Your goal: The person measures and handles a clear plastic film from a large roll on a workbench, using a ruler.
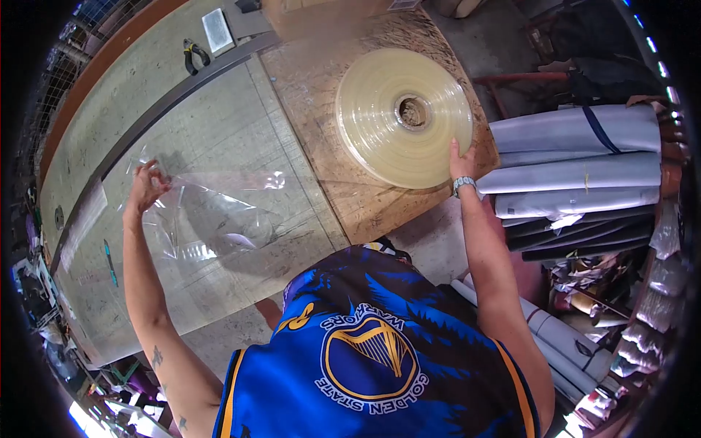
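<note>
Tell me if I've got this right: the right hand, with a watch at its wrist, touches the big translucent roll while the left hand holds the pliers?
Not quite: the head view shows the left hand holding clear plastic film; the pliers lie apart from it. The right hand, watch at its wrist, does touch the big translucent roll.

Head view: single head-worn camera. Faces forward and steeply down. Lens: wide-angle, bench (241, 139) edges bowed, dark rounded border. Range: close; basketball jersey (369, 350) fills lower centre, left hand (149, 184) and right hand (462, 162) beyond it, mid-frame. Upper centre: clear plastic strip roll (372, 139), seen nearly from overhead. Right margin: long wrapped rolls (577, 171).
</note>
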Demonstrator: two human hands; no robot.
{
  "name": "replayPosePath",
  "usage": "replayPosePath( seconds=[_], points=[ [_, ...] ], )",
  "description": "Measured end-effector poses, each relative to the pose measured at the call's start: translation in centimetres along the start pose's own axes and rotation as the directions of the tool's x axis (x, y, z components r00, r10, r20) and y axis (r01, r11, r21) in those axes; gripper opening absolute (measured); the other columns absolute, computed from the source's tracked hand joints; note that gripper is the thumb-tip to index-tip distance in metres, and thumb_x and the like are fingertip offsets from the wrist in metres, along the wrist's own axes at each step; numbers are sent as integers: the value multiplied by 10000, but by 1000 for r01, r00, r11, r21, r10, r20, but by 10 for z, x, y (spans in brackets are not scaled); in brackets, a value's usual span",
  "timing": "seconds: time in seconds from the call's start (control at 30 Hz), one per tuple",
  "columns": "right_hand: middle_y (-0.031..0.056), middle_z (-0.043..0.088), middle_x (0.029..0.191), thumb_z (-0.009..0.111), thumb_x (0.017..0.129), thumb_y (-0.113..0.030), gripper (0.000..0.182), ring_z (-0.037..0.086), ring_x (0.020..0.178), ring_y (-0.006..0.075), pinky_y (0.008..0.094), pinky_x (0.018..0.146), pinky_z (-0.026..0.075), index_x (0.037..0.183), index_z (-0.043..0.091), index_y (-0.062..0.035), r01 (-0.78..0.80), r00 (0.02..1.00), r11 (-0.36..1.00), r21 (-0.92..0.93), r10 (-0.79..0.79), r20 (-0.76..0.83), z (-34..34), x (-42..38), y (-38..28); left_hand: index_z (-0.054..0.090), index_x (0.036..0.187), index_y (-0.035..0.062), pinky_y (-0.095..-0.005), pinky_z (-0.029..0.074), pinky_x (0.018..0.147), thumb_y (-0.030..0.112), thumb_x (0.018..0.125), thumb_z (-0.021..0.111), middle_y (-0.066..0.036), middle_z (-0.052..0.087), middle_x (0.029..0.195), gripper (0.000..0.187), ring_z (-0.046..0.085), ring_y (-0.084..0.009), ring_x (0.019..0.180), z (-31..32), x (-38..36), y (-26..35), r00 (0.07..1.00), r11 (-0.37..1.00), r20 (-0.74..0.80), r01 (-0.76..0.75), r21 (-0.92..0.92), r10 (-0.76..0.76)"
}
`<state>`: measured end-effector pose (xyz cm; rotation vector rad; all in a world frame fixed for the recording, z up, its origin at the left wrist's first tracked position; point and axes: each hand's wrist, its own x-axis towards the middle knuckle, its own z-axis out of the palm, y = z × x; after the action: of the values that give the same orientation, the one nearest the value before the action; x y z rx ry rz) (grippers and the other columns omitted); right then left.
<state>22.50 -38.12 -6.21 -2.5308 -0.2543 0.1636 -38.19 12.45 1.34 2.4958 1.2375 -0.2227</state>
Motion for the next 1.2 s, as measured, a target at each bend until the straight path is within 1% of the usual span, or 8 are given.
replayPosePath(
  seconds=[0.17, 0.37, 0.5, 0.63, 0.73, 0.93, 1.13, 1.2],
  points=[
    [264, 648, 1223, 582, 892, -644, 829, 613, 1174, 393, 437, 1013, 456, 1329, 516, 57, 18, 988, 987, -157, 7, 156, -37, 20, -6, 734, 1025, 83, -480, 382, 1078, 194, 700, 800, -181, 571, 1329, 350, 468, -399, 1264, -18, -4, -14, 996, 992, 38, 76, 100, -80],
    [255, 636, 1247, 548, 914, -631, 829, 608, 1170, 395, 446, 1016, 459, 1395, 471, 40, 112, 975, 992, -54, -99, 199, -50, 94, -3, 628, 1267, 89, -447, 469, 979, 261, 849, 737, -174, 650, 1222, 465, 602, -358, 1107, 12, 25, 47, 813, 996, -582, 66, 57, -21],
    [214, 656, 1206, 563, 947, -574, 749, 655, 1092, 307, 395, 956, 498, 1374, 491, 37, 318, 938, 945, -70, -304, 165, -17, 155, -21, 661, 1216, 24, -443, 484, 966, 364, 886, 730, -221, 679, 1163, 478, 636, -384, 1097, 42, 33, 288, 894, 958, -447, -146, -246, 22],
    [225, 604, 1298, 557, 960, -537, 688, 563, 1229, 350, 425, 1051, 424, 1373, 505, 10, 480, 837, 877, 0, -458, 299, -4, 166, -91, 508, 1368, -70, -489, 482, 997, 567, 948, 556, -313, 612, 1257, 765, 610, -436, 1163, 80, 59, 449, 990, 889, -8, 125, -440, -143],
    [245, 595, 1300, 600, 935, -528, 686, 549, 1234, 385, 454, 1052, 422, 1345, 517, 16, 642, 729, 766, 8, -614, 303, 22, 180, -90, 334, 1427, -120, -503, 432, 1050, 565, 953, 536, -383, 503, 1315, 857, 507, -491, 1245, 131, 79, 491, 930, 923, -231, 201, -329, -285],
    [235, 625, 1227, 656, 912, -474, 598, 572, 1176, 396, 459, 1000, 446, 1271, 572, -4, 590, 753, 804, 70, -580, 312, 9, 169, -87, 336, 1383, -145, -511, 431, 1043, 497, 934, 614, -373, 508, 1284, 832, 494, -490, 1239, 130, 102, 482, 956, 952, -251, 75, -296, -154],
    [243, 675, 1147, 629, 932, -463, 508, 643, 1042, 419, 477, 931, 487, 1225, 626, -47, 170, 951, 972, -160, -120, 286, -27, 102, -83, 474, 1274, -69, -456, 472, 1001, 488, 907, 636, -262, 558, 1269, 687, 565, -393, 1180, 93, 159, 473, 977, 933, -162, -185, -310, 140],
    [236, 673, 1168, 591, 963, -449, 506, 642, 1034, 419, 473, 944, 483, 1238, 632, -27, 83, 971, 988, 129, -109, 214, 0, 94, -21, 503, 1255, -41, -459, 466, 1025, 500, 897, 630, -230, 567, 1309, 661, 551, -397, 1227, 88, 185, 470, 949, 901, -150, -311, -302, 278]
  ],
)
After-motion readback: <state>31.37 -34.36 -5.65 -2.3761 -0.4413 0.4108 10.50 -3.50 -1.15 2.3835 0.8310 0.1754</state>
